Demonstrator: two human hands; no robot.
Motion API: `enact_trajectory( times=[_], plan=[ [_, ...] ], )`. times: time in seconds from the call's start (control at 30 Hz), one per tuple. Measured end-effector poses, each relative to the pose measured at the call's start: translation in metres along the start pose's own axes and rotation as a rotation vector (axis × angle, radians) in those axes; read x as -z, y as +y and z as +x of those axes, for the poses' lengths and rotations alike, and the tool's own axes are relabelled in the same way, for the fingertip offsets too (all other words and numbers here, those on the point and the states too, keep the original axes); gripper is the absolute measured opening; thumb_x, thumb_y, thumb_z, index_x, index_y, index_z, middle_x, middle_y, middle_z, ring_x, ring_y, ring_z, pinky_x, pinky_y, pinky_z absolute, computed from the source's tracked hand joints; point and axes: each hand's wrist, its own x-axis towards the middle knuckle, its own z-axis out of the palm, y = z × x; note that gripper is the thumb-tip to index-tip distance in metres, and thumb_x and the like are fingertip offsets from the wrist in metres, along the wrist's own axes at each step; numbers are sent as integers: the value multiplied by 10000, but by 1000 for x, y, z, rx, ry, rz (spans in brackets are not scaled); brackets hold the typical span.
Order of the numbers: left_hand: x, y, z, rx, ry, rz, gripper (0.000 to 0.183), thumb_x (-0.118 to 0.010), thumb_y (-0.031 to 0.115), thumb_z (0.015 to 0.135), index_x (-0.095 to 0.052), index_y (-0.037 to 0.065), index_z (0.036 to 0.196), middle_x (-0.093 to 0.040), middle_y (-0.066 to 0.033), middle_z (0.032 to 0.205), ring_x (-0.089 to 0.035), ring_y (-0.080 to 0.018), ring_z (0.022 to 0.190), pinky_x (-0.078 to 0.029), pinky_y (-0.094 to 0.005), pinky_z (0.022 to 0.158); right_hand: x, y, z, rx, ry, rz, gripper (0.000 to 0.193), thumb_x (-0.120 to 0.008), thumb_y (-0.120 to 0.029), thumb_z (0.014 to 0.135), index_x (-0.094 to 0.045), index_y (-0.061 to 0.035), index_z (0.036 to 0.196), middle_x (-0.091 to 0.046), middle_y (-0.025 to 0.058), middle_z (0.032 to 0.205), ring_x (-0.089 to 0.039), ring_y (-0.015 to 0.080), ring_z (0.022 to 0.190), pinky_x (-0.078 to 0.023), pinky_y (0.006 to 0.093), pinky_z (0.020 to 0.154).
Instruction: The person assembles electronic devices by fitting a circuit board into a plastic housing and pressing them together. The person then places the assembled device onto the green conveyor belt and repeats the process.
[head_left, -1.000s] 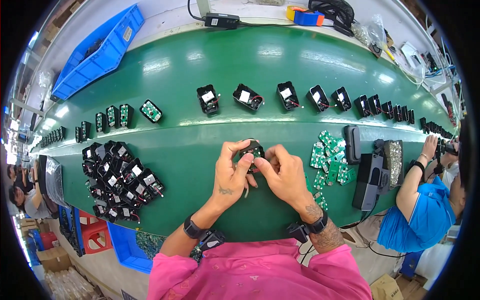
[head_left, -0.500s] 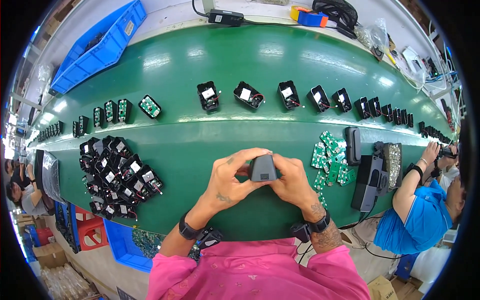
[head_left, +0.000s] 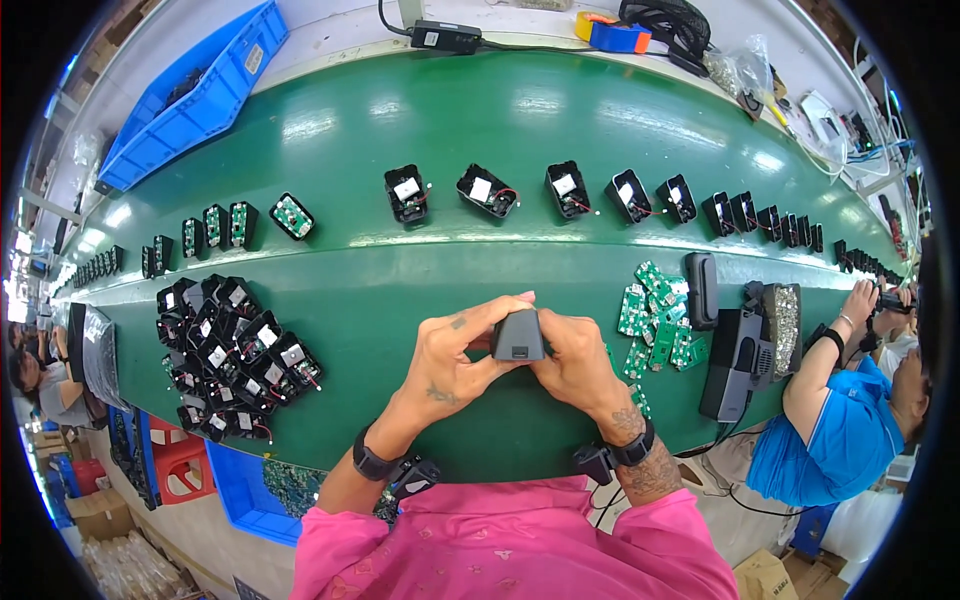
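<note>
Between my two hands, over the near middle of the bench, is a black plastic housing [head_left: 517, 338] with a small slot in the end facing me. My left hand [head_left: 455, 352] grips its left side, fingers over the far edge and thumb at the near end. Closed against the other side is my right hand [head_left: 573, 362]; the inside of the housing is hidden. Left of my hands lies a pile of open black housings [head_left: 235, 350] with white blocks and thin wires. A heap of green circuit boards [head_left: 660, 325] is to the right.
Rows of open housings [head_left: 488, 190] line the far strip of the green bench [head_left: 450, 120]. Right of the boards lie a long black case [head_left: 703, 290], a grey-black device [head_left: 735, 365] and a tray of small parts [head_left: 783, 330]. A co-worker in blue [head_left: 825, 430] sits there.
The whole view has shifted slightly. Both hands keep the black housing in nearly the same place, the right fingers slightly changed on its side.
</note>
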Motion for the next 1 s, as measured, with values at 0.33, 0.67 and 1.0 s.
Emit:
enact_trajectory(
  times=[0.33, 0.67, 1.0],
  plan=[
    [93, -41, 31, 199, 719, 672, 461, -643, 347, 939, -632, -24, 1213, -702, -192, 969, -695, -267, 846, -537, -387, 787, 11, -1, -1, -208, 226, -3, 181, -719, -87, 871, -681, 41, 993, -719, 130, 865, -707, 200, 733, -558, 300, 694],
    [147, -81, 90, 609, 522, 913, 418, -514, 340, 999, -577, 61, 1304, -709, -217, 937, -699, -361, 833, -538, -453, 762, 100, 27, -26, -500, 375, -570, 337, -782, -134, 745, -717, -39, 1062, -603, 139, 1117, -504, 321, 1142, -427, 416, 945],
    [113, -50, 82, 194, 84, 1137, 971, -851, 244, 659, -382, 158, 1505, -383, -212, 1527, -564, -392, 1219, -500, -429, 981, 105, 18, -36, -526, 22, -589, 617, -852, -138, 573, -680, -94, 1164, -508, 133, 1273, -425, 352, 1245, -383, 456, 1034]
  ],
)
